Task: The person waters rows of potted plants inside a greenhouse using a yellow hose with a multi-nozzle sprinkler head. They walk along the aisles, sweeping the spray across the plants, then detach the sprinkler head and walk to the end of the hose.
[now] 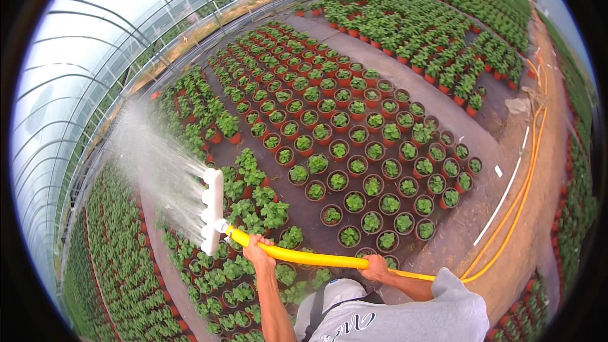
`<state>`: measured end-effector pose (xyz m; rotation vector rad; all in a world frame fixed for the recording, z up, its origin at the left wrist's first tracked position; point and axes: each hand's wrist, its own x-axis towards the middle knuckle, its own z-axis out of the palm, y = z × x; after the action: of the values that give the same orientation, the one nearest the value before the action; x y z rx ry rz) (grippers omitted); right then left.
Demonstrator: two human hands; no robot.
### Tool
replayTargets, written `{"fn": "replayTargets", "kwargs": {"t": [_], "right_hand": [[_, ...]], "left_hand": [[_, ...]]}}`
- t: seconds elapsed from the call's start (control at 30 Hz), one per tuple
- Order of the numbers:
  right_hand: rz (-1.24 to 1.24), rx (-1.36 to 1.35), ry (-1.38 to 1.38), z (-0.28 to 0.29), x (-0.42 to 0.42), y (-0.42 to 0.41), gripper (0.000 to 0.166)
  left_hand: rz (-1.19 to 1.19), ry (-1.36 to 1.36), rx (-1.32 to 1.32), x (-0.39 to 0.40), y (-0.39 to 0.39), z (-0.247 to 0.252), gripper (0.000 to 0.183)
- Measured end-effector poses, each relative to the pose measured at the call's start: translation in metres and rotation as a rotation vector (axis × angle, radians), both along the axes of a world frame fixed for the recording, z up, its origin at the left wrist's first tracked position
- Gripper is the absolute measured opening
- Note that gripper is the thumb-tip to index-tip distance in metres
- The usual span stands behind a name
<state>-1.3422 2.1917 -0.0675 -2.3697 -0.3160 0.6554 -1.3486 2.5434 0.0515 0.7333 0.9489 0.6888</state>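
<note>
A yellow hose [313,258] crosses in front of my body. My left hand [259,250] grips it close behind a white multi-nozzle spray head [214,211]. Farther back along the same hose, my right hand [375,267] is closed around it, near my waist. Water spray [156,166] fans out from the nozzles towards the upper left, over leafy potted plants [228,123]. Just below the spray head and hose grow more green plants in pots [232,270].
Rows of small plants in reddish pots [357,166] stand ahead on dark ground cover. An orange hose [527,175] and a white pipe [503,190] lie along the dirt path [546,128] at right. Greenhouse hoops [71,76] arch at left.
</note>
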Motion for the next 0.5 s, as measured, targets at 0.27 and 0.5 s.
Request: {"fn": "replayTargets", "kwargs": {"t": [0.27, 0.5], "right_hand": [[-0.025, -0.023, 0.024, 0.004, -0.006, -0.008, 0.022], [-0.095, -0.018, 0.037, 0.003, -0.016, -0.019, 0.02]], "left_hand": [[-0.207, 0.053, 0.001, 0.022, -0.01, 0.009, 0.012], [-0.454, 0.088, 0.082, 0.058, -0.024, 0.016, 0.016]]}}
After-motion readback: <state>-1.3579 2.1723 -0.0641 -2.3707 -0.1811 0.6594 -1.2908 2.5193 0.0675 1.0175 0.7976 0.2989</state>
